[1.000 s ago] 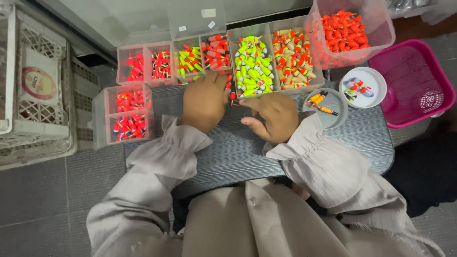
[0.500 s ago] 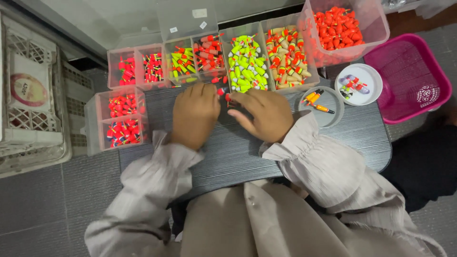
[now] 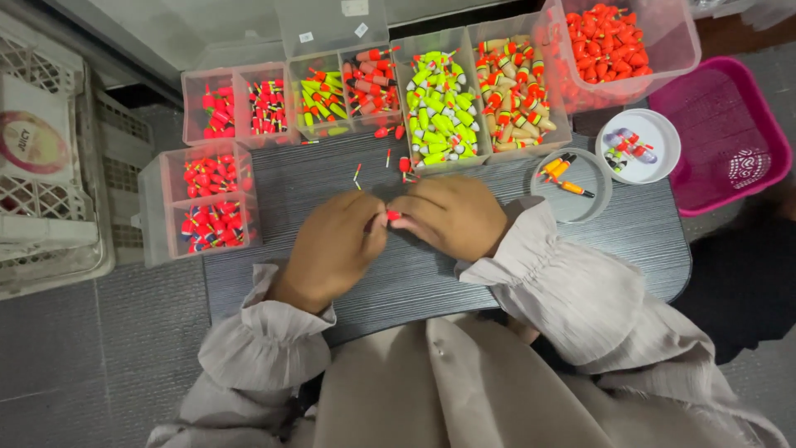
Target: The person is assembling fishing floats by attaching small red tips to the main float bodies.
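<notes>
Fingers of both hands pinch a small red float between them at the centre of a dark ribbed tray table. The left hand closes on it from 9 o'clock, the right hand from 3 o'clock, fingertips touching over the piece. Loose floats lie on the table at 12 o'clock of the hands, just short of a row of clear bins. In that row, a lime-green bin sits at 12 o'clock, an orange-and-tan bin at 1 o'clock, a mixed red-and-green bin at 11 o'clock. A clear tub of red floats stands farther out at 1 o'clock. A two-part bin of red pieces rests at 9 o'clock. At 3 o'clock, a clear round dish holds orange pieces, a white dish just beside it. A pink basket lies beyond, at the table's edge. A white crate stands well apart at 9 o'clock.
</notes>
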